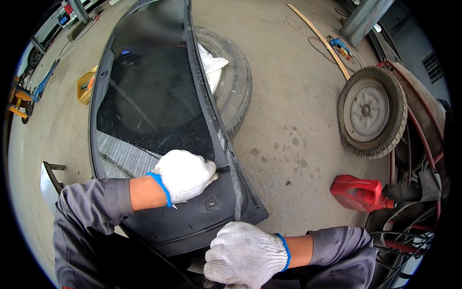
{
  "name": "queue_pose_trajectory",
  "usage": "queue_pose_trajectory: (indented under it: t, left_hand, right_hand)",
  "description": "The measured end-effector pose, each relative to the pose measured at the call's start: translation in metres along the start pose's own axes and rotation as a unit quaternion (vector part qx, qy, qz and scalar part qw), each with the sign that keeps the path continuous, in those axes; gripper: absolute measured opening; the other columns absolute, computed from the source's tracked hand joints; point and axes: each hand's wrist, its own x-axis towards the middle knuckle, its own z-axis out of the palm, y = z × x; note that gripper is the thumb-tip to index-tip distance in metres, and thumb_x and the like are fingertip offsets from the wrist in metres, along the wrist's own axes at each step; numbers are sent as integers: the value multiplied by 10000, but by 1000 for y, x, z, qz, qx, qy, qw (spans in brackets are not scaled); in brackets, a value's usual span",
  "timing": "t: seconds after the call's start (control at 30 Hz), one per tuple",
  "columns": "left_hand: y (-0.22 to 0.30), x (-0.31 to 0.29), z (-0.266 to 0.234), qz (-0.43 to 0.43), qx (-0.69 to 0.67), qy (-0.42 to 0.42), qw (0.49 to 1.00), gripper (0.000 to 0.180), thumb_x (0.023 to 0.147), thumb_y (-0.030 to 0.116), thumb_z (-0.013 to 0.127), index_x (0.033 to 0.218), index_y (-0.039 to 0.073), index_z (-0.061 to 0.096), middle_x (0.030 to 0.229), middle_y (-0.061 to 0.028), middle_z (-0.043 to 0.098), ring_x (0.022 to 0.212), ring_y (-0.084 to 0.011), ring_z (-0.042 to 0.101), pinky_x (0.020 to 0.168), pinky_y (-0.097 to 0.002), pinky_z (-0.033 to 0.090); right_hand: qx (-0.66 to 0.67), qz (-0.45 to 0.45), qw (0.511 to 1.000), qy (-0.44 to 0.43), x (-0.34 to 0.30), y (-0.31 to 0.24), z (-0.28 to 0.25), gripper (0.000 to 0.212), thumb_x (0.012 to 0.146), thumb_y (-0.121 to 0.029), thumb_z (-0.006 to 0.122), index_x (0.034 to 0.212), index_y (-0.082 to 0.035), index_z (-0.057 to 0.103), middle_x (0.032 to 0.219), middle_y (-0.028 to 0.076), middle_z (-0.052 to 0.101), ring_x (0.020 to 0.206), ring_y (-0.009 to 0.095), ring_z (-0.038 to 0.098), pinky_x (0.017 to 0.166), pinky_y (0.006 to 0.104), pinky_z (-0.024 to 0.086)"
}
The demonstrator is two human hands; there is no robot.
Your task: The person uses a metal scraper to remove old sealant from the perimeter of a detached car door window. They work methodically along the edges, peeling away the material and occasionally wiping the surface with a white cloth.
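A long dark panel with a black frame and tinted glass (pixel 149 106) lies in front of me, perhaps a vehicle door or tailgate. Its near end is a black plastic-like section (pixel 192 219) with a scuffed square mark. My left hand (pixel 182 177), in a white knit glove with a blue cuff, rests closed at the glass's near edge; its fingertips are hidden. My right hand (pixel 248 255), gloved alike, is closed beside the panel's near right corner, just below a grey strip (pixel 237 192) along the side. Whatever either hand grips is hidden.
A tire (pixel 238 86) with a white cloth or bag (pixel 211 65) lies under the panel's right side. At right are a wheel (pixel 365 111), a red jug (pixel 356 192) and tangled hoses. A yellow bin (pixel 85 87) stands left, a metal bracket (pixel 50 180) nearer. Beyond lies a wooden strip (pixel 320 38).
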Motion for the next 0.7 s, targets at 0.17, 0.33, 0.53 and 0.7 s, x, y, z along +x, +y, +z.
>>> queue_pose_trajectory:
  t: [0.17, 0.33, 0.53, 0.7]
  left_hand:
    - [-3, -1, -4, -18, 6, -24, 1000, 345, 992, 339, 538, 902, 43, 691, 744, -153, 692, 719, -349, 713, 640, -464, 576]
    - [-12, 6, 4, 6, 13, 35, 999, 340, 973, 360, 564, 835, 65, 662, 644, -137, 638, 608, -355, 675, 554, -468, 551]
    - [-20, 9, 2, -10, 31, 29, 999, 317, 968, 351, 574, 848, 74, 672, 639, -136, 637, 620, -351, 677, 556, -468, 544]
    - [-23, 10, 0, -7, 40, 40, 998, 308, 969, 341, 574, 845, 77, 671, 634, -138, 632, 622, -354, 670, 554, -473, 537]
  right_hand:
    - [7, -7, 1000, 8, 1, -2, 1, 403, 767, -480, 677, 663, -118, 532, 577, 92, 501, 514, 329, 539, 469, 440, 389]
    - [-6, -3, 1000, 1, 1, -5, -1, 388, 752, -465, 688, 664, -117, 541, 580, 93, 513, 521, 326, 550, 478, 437, 407]
    - [-3, -5, 1000, -5, 4, -8, -1, 379, 746, -460, 688, 663, -120, 545, 585, 89, 522, 531, 319, 560, 490, 433, 421]
    - [-6, -15, 1000, 7, 4, -9, -3, 387, 755, -473, 680, 663, -122, 545, 599, 86, 525, 538, 315, 560, 492, 431, 417]
